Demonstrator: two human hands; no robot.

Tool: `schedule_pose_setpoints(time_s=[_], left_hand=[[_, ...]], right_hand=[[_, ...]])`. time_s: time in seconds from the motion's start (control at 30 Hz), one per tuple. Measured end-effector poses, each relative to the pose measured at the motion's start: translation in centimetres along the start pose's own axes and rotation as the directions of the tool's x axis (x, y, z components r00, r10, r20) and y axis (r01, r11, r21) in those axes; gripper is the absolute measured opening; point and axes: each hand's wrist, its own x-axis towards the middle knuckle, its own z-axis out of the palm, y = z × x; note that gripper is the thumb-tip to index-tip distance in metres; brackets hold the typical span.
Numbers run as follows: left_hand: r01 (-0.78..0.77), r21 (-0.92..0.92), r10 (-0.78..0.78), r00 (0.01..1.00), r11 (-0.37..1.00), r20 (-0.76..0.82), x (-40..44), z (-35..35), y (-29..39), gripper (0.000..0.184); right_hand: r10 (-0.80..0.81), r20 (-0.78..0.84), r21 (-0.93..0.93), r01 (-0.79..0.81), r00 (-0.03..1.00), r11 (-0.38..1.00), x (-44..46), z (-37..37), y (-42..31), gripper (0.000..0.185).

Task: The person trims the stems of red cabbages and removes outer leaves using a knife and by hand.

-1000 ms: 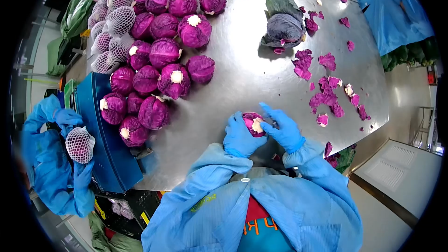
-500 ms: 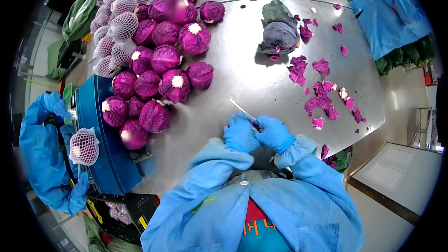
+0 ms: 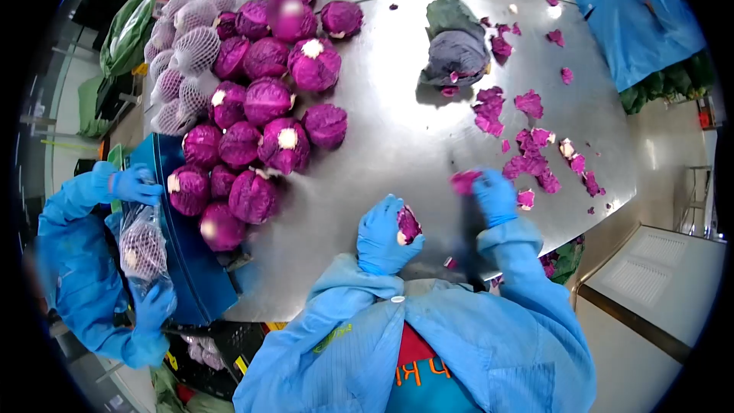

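My left hand [image 3: 384,239], in a blue glove, is closed around a small purple cabbage [image 3: 410,223] with a pale cut end, close to my body. Much of that cabbage is hidden by the fingers. Off to the right, my right hand [image 3: 497,197] is raised over the metal table [image 3: 382,130] with its fingers pinched on a purple cabbage leaf [image 3: 466,181], blurred by motion. Below this hand is a dark smear that I cannot make out. A trimmed-off purple scrap [image 3: 450,262] lies between my arms.
Peeled purple cabbages [image 3: 267,99] crowd the left, with net-wrapped cabbages [image 3: 197,50] behind. A dark-leaved cabbage [image 3: 457,57] sits farther back; loose leaves [image 3: 527,160] litter the right. Beside the blue machine [image 3: 180,222], a co-worker's gloved hands [image 3: 153,306] hold a bagged, netted cabbage [image 3: 143,251].
My hands have moved apart, the right one rightward with a leaf. The blade seen between them earlier no longer shows clearly. The co-worker's netted cabbage is now in a clear bag.
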Motion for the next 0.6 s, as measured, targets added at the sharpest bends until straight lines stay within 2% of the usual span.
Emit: schedule_pose_setpoints(time_s=[0.07,0.13,0.17,0.2,0.23,0.27,0.3,0.33,0.37,0.4,0.47,0.53,0.57,0.6], left_hand=[[-0.028,-0.172,0.03,0.999,0.985,0.009,-0.6,-1.6,-1.5,0.076],[-0.032,-0.241,0.044,0.998,0.97,0.045,-1.0,-2.6,-2.3,0.075],[-0.038,-0.276,0.054,0.997,0.96,0.052,-1.1,-2.9,-2.6,0.075],[-0.043,-0.313,0.066,0.996,0.949,0.061,-1.2,-3.1,-2.8,0.074],[-0.058,-0.311,0.084,0.994,0.949,0.071,-1.2,-3.1,-2.9,0.075],[-0.073,-0.308,0.102,0.992,0.949,0.079,-1.3,-3.2,-3.1,0.075],[-0.089,-0.302,0.12,0.989,0.949,0.084,-1.3,-3.3,-3.2,0.076],[-0.1,-0.259,0.128,0.987,0.961,0.096,-1.2,-3.6,-3.0,0.077],[-0.109,-0.215,0.134,0.985,0.971,0.106,-1.2,-3.9,-2.7,0.077],[-0.114,-0.17,0.134,0.984,0.979,0.113,-1.4,-4.1,-2.5,0.078],[0.06,-0.148,-0.043,0.993,0.987,0.111,-2.8,-3.2,-3.1,0.083],[0.248,-0.103,-0.242,0.968,0.963,0.067,-3.4,-2.5,-3.0,0.088],[0.353,-0.146,-0.35,0.936,0.924,0.046,-4.0,-1.9,-3.3,0.099],[0.425,-0.247,-0.423,0.904,0.871,0.064,-4.5,-1.4,-3.2,0.1]], right_hand=[[-0.05,-0.208,-0.07,0.037,0.977,0.997,0.5,-2.9,0.8,0.054],[-0.133,-0.319,-0.182,0.077,0.938,0.98,0.7,-4.9,-1.0,0.065],[0.001,-0.286,-0.207,-0.062,0.958,0.976,0.2,-5.3,-3.5,0.063],[-0.112,-0.311,-0.053,0.101,0.944,0.994,0.1,-3.5,-2.5,0.059],[-0.067,-0.117,0.124,0.081,0.991,0.989,-0.8,-2.5,-3.2,0.052],[0.046,0.074,0.445,-0.074,0.996,0.892,-1.5,-0.6,-5.0,0.049],[0.074,0.318,0.328,-0.183,0.945,0.927,-2.1,0.6,-6.8,0.057],[0.033,0.45,0.457,-0.262,0.893,0.85,-3.0,2.8,-7.8,0.062],[0.021,0.569,0.364,-0.274,0.822,0.89,-3.6,4.9,-8.3,0.061],[-0.01,0.611,0.327,-0.24,0.792,0.914,-4.1,5.6,-9.7,0.054],[-0.01,0.671,0.559,-0.497,0.741,0.664,-5.3,8.6,-8.6,0.045],[0.024,0.699,0.508,-0.519,0.715,0.687,-5.1,7.4,-9.6,0.038],[0.049,0.708,0.481,-0.531,0.705,0.698,-5.1,6.7,-9.9,0.035],[0.063,0.665,0.532,-0.532,0.744,0.659,-5.5,6.7,-9.8,0.032]])
